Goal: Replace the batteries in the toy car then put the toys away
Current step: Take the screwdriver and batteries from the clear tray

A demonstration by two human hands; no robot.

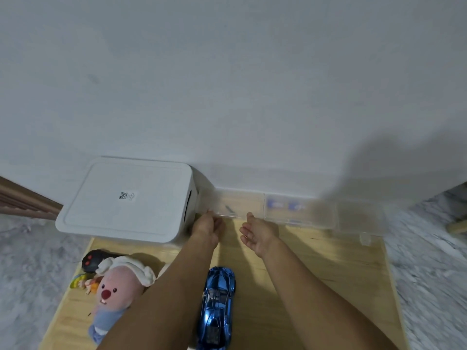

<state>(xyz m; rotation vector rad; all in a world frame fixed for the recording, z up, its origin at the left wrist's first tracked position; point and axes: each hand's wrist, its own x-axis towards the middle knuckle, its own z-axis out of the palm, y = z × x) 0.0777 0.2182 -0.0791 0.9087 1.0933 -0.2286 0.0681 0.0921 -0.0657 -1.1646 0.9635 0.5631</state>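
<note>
The white storage box [126,200] carries a label with a QR code; its small print is too blurred to read. The left hand [206,227] touches the clear plastic case [275,208], fingers probably curled on its edge. The right hand [257,232] is open, fingers relaxed, beside it. The blue toy car [217,309] lies on the wooden surface [328,274], well behind both hands.

a plain pale wall [227,72] fills the upper view. below it a light wooden table [328,274] stands on grey mottled carpet [30,261]. brown wooden trim [22,200] shows at left.
</note>
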